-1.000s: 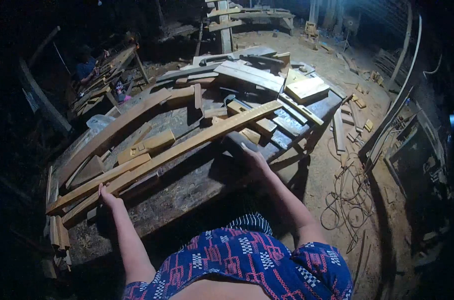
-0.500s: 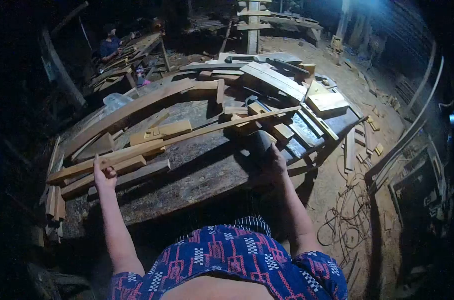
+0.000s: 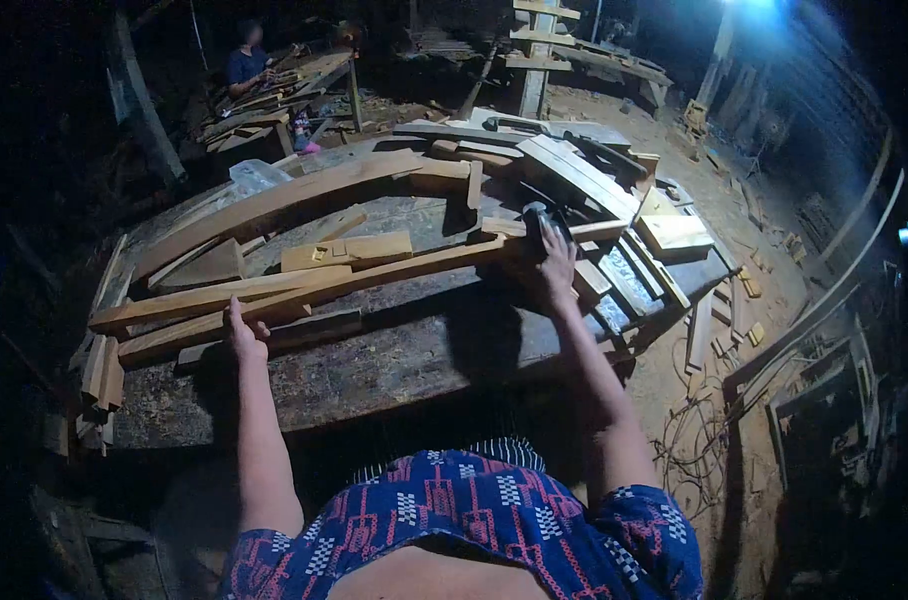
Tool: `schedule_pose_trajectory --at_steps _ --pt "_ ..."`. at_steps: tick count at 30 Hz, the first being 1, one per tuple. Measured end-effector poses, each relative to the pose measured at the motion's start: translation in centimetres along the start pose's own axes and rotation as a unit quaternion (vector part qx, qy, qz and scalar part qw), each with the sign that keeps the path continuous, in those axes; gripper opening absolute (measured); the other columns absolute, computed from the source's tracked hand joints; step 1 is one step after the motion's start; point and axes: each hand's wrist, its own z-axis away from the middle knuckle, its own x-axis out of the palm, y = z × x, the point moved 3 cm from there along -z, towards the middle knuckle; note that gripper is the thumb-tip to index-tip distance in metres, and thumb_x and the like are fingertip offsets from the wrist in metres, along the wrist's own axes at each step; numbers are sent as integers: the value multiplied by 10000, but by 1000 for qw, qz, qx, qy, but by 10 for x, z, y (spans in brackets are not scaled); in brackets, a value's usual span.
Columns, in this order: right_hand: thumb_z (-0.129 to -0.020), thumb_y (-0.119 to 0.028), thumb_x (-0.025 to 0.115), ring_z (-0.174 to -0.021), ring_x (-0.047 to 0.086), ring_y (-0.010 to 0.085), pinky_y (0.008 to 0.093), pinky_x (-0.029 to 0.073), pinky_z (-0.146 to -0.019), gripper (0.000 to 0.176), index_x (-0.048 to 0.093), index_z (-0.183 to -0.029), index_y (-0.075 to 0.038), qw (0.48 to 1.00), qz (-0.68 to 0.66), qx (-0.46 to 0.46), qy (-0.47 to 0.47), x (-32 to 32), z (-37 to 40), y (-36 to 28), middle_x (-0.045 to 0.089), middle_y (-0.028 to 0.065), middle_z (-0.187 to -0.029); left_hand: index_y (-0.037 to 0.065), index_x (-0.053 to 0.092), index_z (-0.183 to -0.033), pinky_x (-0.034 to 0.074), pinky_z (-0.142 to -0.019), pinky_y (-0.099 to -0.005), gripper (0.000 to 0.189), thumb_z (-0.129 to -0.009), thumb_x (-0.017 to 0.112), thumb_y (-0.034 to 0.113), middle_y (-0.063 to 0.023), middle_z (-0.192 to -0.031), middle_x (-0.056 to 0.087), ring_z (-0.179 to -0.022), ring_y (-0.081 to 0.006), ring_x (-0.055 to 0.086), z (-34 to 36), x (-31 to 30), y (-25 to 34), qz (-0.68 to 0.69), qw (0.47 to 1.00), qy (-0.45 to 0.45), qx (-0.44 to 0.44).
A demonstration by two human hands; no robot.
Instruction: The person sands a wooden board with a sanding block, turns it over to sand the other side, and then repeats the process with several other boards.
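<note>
My left hand (image 3: pixel 246 332) is at the near edge of the wooden pieces on the left of the bench, fingers partly spread. Its fingertips meet the edge of a squared wooden piece (image 3: pixel 174 337). From there a long wooden strip (image 3: pixel 414 266) runs right across the bench, passing by my right hand. My right hand (image 3: pixel 556 265) reaches over the strip's right part with fingers stretched out, right at a dark tool with a rounded metal head (image 3: pixel 536 209). A wooden hand plane body (image 3: pixel 349 251) lies behind the strip. Another wooden piece (image 3: pixel 219 297) lies alongside.
A large curved wooden piece (image 3: pixel 284 200) lies along the back of the worn bench (image 3: pixel 404 375). Boards (image 3: pixel 579 177) and a pale wood block (image 3: pixel 676 236) crowd its right side. Offcuts (image 3: pixel 701 330) and tangled cord (image 3: pixel 689 450) litter the ground. A person (image 3: pixel 246 70) sits far left.
My right hand has moved up and away from me to the metal-headed tool, its fingers stretching out. The long strip has shifted nearer to me. The view has turned slightly.
</note>
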Motion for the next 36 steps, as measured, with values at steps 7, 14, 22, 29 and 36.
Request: schedule_pose_trajectory --at_steps 7,14,22,29,36 --pt "-658 -93 485 -1152 326 226 435 250 -914 491 452 -1146 -135 973 -148 -177 -16 22 33 -205 356 85 -1252 101 435 -851 355 -302 -263 335 -772 511 417 -33 -584 441 -374 -141 427 -2 0 -3 -19 998 -5 66" --pt "-711 -95 483 -1125 381 241 431 249 -944 420 480 -1128 -147 941 -222 -255 -25 15 23 -187 430 72 -1202 114 438 -908 359 -296 -244 362 -753 524 430 -53 -634 470 -379 -141 428 -9 -3 -6 -32 998 -5 53" --pt "-595 -419 650 -1193 299 197 421 222 -946 774 326 -1253 -171 994 -69 64 -57 0 -16 52 330 23 -1291 123 450 -941 378 -309 -246 403 -728 547 452 -48 -695 492 -412 -139 464 -5 -1 -8 -40 999 21 26" --pt "-655 -30 470 -1134 357 239 391 240 -938 508 459 -1152 -135 973 -169 -147 -59 9 21 -107 391 71 -1236 112 464 -866 336 -316 -227 367 -743 531 451 -25 -594 485 -414 -106 448 -6 -2 -9 -62 996 26 58" --pt "-642 -33 492 -1067 431 233 360 308 -879 454 500 -1088 -114 968 -190 -156 57 -2 8 -40 489 76 -1125 119 446 -954 391 -329 -250 425 -728 533 468 -35 -620 491 -425 -130 471 -8 -4 -8 -77 995 39 50"
